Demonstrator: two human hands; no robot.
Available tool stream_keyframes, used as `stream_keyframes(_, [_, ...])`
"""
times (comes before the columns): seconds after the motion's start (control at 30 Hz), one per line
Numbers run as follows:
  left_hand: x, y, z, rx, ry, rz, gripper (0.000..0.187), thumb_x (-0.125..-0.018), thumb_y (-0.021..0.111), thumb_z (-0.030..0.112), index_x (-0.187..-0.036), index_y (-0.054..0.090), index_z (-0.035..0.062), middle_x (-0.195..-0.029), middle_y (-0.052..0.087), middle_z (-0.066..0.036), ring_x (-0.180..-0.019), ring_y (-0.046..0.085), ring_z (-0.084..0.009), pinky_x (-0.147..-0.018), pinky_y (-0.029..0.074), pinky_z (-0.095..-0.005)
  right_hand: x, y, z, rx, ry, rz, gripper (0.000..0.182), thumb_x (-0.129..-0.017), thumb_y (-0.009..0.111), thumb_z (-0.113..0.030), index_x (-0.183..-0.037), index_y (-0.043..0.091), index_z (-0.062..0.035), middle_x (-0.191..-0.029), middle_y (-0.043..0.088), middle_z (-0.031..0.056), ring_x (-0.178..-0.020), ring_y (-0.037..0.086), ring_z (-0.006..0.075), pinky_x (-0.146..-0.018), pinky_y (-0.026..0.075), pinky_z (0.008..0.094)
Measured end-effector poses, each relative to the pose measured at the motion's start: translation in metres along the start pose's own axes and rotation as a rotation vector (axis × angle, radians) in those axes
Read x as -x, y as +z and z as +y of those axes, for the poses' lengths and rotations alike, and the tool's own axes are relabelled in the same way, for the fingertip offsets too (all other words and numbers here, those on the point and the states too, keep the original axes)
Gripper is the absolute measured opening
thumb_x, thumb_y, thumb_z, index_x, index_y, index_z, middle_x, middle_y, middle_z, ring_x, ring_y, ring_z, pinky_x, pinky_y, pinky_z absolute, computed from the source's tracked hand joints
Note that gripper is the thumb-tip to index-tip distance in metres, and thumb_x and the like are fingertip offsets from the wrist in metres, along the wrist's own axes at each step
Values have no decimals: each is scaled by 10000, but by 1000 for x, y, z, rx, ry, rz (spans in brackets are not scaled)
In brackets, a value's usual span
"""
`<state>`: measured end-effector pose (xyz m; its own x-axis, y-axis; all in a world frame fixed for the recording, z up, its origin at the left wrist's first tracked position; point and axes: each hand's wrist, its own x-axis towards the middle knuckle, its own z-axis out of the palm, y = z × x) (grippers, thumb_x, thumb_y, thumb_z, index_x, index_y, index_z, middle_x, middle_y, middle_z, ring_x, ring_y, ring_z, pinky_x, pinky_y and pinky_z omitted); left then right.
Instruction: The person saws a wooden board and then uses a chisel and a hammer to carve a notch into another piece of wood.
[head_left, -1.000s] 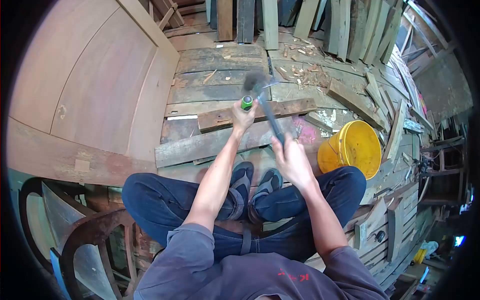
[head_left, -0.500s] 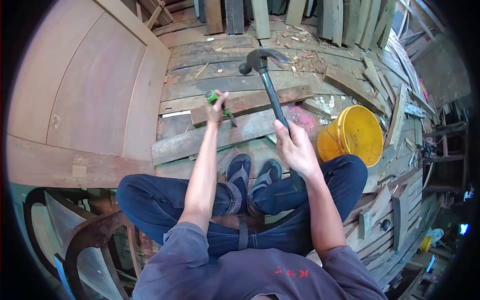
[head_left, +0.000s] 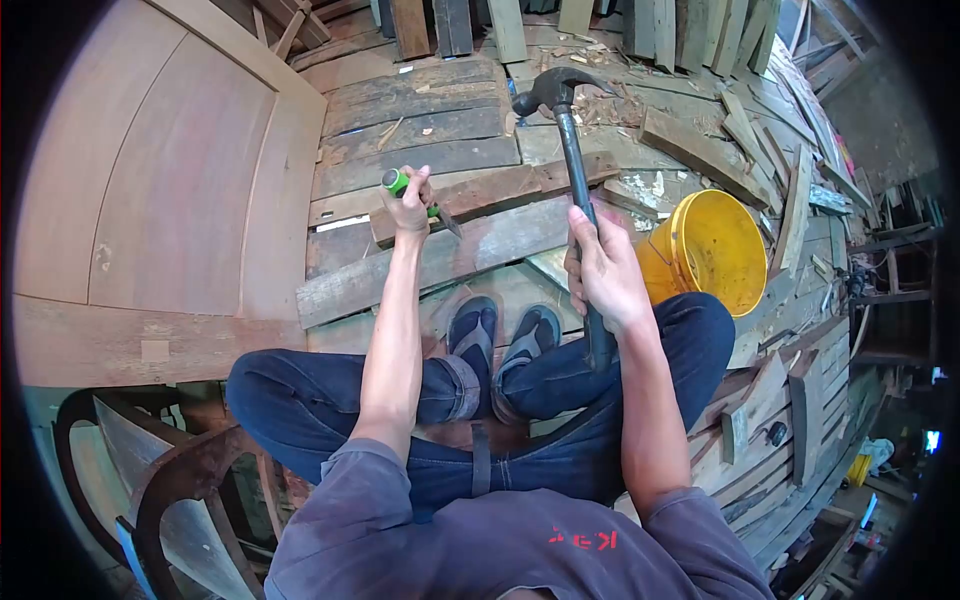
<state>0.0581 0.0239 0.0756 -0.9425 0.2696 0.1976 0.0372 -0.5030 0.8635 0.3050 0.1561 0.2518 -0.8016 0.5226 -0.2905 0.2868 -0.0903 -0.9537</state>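
My left hand point(head_left: 408, 207) is wrapped round a green-handled chisel point(head_left: 396, 182), whose metal blade slants down to the right over a weathered grey plank point(head_left: 400, 275). Behind that plank lies a darker brown wooden strip point(head_left: 490, 190). In my right hand point(head_left: 608, 268) is a claw hammer point(head_left: 570, 130), held by its dark handle with the head raised up and away from me. The hammer head is apart from the chisel. My palm hides part of each handle.
A yellow bucket point(head_left: 684, 250) stands right of the planks. A wooden panel point(head_left: 190, 180) fills the left side. Loose boards point(head_left: 700, 155) and wood chips lie at the back right. Curved wooden frames point(head_left: 165, 475) are at the lower left.
The hammer and my right hand have shifted slightly right in view. My left hand with the chisel appears a little further left and higher. The whole view has shifted slightly.
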Motion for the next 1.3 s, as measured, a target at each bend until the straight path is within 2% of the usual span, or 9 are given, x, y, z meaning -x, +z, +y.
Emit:
stream_keyframes(0.17, [5, -2, -14, 12, -33, 28, 300, -895, 645, 82, -662, 459, 114, -520, 361, 37, -410, 305, -77, -415, 250, -269, 1, 1, 1, 1, 5, -8, 391, -1069, 464, -386, -812, 422, -95, -559, 347, -37, -384, 367, 74, -329, 321, 265])
stream_keyframes(0.27, [10, 3, -17, -9, -45, 45, 297, -889, 653, 82, -662, 465, 117, -518, 366, 39, -409, 313, -74, -414, 255, -266, -1, 0, 5, 9, -22, -23, 461, -1054, 478, -422, -765, 441, -65, -526, 426, -5, -362, 445, 105, -340, 355, 294])
stream_keyframes(0.47, [11, 5, -17, -28, -37, 65, 299, -880, 662, 67, -653, 472, 112, -511, 372, 39, -403, 322, -74, -412, 269, -263, 1, 2, 2, 58, -9, -38, 465, -1053, 483, -412, -757, 456, -54, -512, 440, 3, -364, 478, 108, -348, 362, 301])
stream_keyframes(0.73, [16, 12, -16, -52, -14, 5, 282, -863, 678, 58, -646, 500, 87, -500, 388, 27, -392, 355, -80, -395, 259, -262, 2, 5, 1, 83, -6, -20, 439, -1054, 493, -370, -782, 494, -25, -507, 436, 1, -371, 494, 116, -359, 376, 308])
stream_keyframes(0.83, [15, 11, -15, -44, -25, 2, 271, -852, 680, 41, -638, 513, 52, -505, 446, 1, -400, 398, -89, -399, 295, -264, 1, 4, 2, 87, -4, -24, 438, -1053, 494, -370, -788, 497, -21, -508, 436, 1, -369, 495, 117, -358, 378, 310])
stream_keyframes(0.93, [14, 10, -16, -48, -13, -19, 280, -862, 670, 61, -644, 496, 83, -480, 367, 25, -382, 347, -84, -392, 258, -266, 1, 3, 3, 79, 2, -30, 441, -1053, 493, -378, -795, 497, -19, -508, 438, 2, -366, 495, 119, -356, 379, 310])
stream_keyframes(1.03, [12, 6, -16, -6, -25, -36, 275, -852, 673, 36, -631, 509, 57, -492, 433, 3, -393, 390, -91, -397, 296, -269, 1, 3, 3, 87, 10, -23, 445, -1052, 492, -388, -803, 497, -19, -506, 439, 3, -364, 495, 119, -353, 378, 310])
stream_keyframes(1.3, [11, 4, -15, -17, -8, -59, 269, -862, 657, 20, -641, 507, 57, -483, 422, 9, -383, 380, -90, -393, 293, -269, 1, 1, 3, 105, 16, -24, 446, -1053, 489, -392, -815, 504, -14, -508, 452, 8, -362, 495, 122, -357, 377, 313])
